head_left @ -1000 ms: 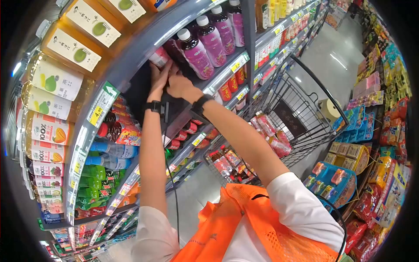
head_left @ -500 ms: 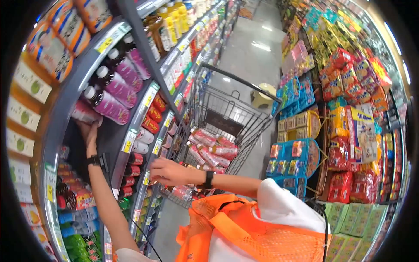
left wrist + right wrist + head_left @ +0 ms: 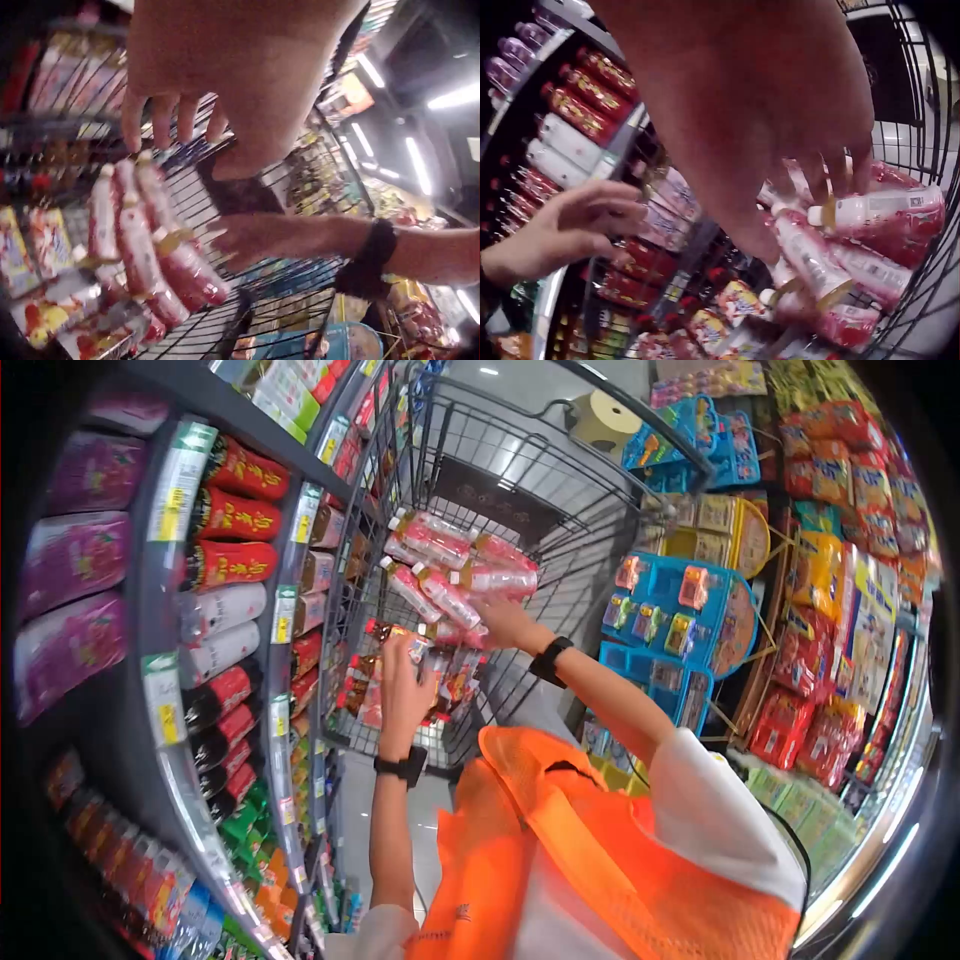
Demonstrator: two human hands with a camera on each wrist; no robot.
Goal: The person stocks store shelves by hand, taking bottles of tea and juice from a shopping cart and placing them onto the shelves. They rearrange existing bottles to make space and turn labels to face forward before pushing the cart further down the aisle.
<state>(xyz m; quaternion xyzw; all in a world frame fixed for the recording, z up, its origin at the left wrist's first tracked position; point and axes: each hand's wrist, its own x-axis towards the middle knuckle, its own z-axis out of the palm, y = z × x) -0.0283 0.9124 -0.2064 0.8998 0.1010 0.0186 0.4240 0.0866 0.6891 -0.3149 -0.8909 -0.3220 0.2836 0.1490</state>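
Note:
Several bottles of pink drink [image 3: 430,540] with pale caps lie heaped in a wire shopping cart [image 3: 560,435]. My right hand [image 3: 505,622] is at the near side of this heap, its fingers spread and pointing down at the bottles [image 3: 810,247]. Over the red-capped bottles [image 3: 460,685] at the cart's near end hovers my left hand [image 3: 405,690], fingers loosely bent with nothing in them. The right wrist view shows this left hand [image 3: 577,232] apart from the bottles.
Drink shelves line the left side, with red bottles [image 3: 240,515], white bottles [image 3: 225,625] and purple bottles [image 3: 75,560]. At right stand blue display trays [image 3: 655,600] and bagged snacks [image 3: 800,660]. A beige roll [image 3: 605,420] sits beyond the cart.
Both hands have come from the shelf side to over the cart. The left hand has left the pink bottle it held on the shelf beside the purple ones. The view has turned down toward the cart.

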